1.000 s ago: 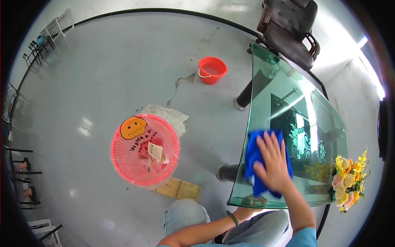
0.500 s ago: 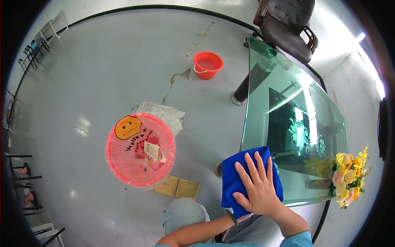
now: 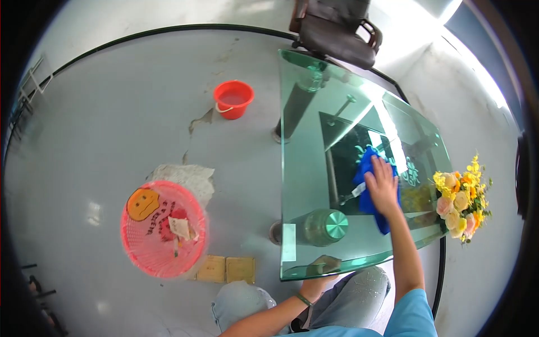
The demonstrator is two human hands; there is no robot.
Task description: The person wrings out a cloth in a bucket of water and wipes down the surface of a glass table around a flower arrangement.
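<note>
One crumpled blue cloth (image 3: 368, 203) lies under our flattened right hand (image 3: 383, 184) on the smooth glass table (image 3: 303, 180), our left hand (image 3: 315, 285) seemingly touching its curved edge, grip too hidden to tell.

My view is bright, with strong light coming from the upper right, where a lamp (image 3: 451, 11) and a long strip (image 3: 477, 70) burn out to white. White streaks of glare cross the glass worktop (image 3: 303, 185), and smaller, softer glints show on the grey floor (image 3: 112, 140). The fisheye lens bends straight lines into curves and fades to black at the edges and corners. I see slight softness on the right hand (image 3: 383, 188); the far left edge is dim and indistinct.
</note>
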